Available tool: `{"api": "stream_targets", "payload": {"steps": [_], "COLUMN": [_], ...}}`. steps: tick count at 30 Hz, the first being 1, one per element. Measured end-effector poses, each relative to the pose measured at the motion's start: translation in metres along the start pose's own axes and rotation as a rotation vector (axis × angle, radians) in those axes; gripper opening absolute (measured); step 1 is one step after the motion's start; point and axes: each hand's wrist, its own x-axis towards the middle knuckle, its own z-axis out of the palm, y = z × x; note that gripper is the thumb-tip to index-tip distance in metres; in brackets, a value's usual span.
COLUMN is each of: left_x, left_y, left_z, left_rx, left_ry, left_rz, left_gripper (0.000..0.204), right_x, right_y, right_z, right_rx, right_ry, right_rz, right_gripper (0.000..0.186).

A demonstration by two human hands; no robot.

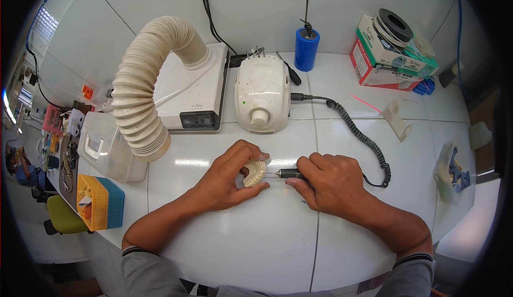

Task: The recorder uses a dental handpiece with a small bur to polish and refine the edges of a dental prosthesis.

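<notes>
My left hand [230,182] grips a cream, horseshoe-shaped dental cast [254,172] near the bench's middle, fingers curled around it. My right hand [326,185] is closed on a black-and-silver rotary handpiece [288,173], whose thin bit points left at the cast's edge; I cannot tell whether they touch. A dark coiled cord [363,139] links the handpiece to a white control unit [262,93] with a round knob and a green light, standing just beyond my hands.
A suction unit [192,96] with a ribbed hose [140,118], clear box [93,145], yellow and blue baskets [92,203] stand left. Blue cylinder [306,54], boxes [385,75], beige holder [398,120] and tub [449,179] stand behind and right. Another person [26,171] works far left.
</notes>
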Motion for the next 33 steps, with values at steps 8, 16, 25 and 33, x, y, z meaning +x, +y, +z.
{"api": "stream_targets", "payload": {"steps": [8,16,25,33], "left_x": [-0.002,-0.005,-0.005,-0.005], "left_y": [-0.001,0.001,0.003,-0.006], "left_z": [0.005,0.006,0.003,0.009], "left_rx": [0.053,0.062,0.007,0.076], "left_ry": [0.039,0.035,0.002,0.111], "left_rz": [0.029,0.007,-0.023,0.081], "left_gripper": [0.066,0.069,0.065,0.063], "right_x": [0.001,0.005,0.005,0.004], "right_y": [0.001,-0.001,0.000,0.002], "right_z": [0.000,-0.005,-0.006,-0.004], "right_rx": [0.014,-0.013,-0.013,0.038], "right_ry": [0.008,-0.035,-0.061,-0.035], "right_rz": [0.001,-0.027,-0.026,-0.013], "right_gripper": [0.034,0.034,0.033,0.034]}}
